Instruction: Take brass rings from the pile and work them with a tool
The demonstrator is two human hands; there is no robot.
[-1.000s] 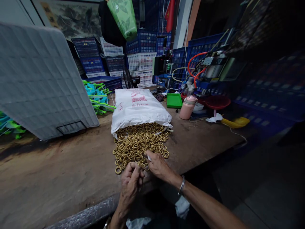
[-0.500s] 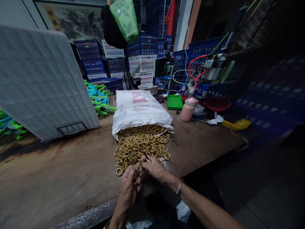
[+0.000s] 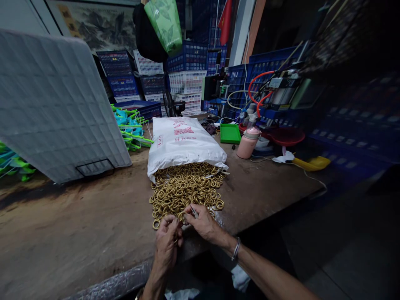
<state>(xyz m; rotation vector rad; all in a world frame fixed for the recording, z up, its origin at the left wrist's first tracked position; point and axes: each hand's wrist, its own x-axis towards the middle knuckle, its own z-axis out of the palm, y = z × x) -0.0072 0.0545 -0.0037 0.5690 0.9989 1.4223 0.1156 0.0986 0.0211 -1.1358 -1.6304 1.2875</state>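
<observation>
A heap of brass-coloured rings (image 3: pixel 184 191) lies on the table, spilling from the mouth of a white sack (image 3: pixel 187 143) with red print. At the heap's near edge, my left hand (image 3: pixel 167 241) is closed, with a ring partly showing among its fingers. Close beside it on the right, my right hand (image 3: pixel 203 225) is closed around a slim metal tool (image 3: pixel 194 211), whose tip points up and away; its exact kind is unclear. The fingertips of both hands nearly meet. What lies between them is too small to make out.
A pale ribbed panel (image 3: pixel 62 108) leans at left, near green and blue plastic pieces (image 3: pixel 133 129). Behind the sack are a green tray (image 3: pixel 230 133), a pink bottle (image 3: pixel 248 143) and a yellow scoop (image 3: pixel 312 163). Stacked crates (image 3: pixel 187 81) stand further back.
The metal tool has tilted in my right hand, showing more of its bright side. My left fingers have turned slightly, and the ring in them is more hidden. The heap looks unchanged.
</observation>
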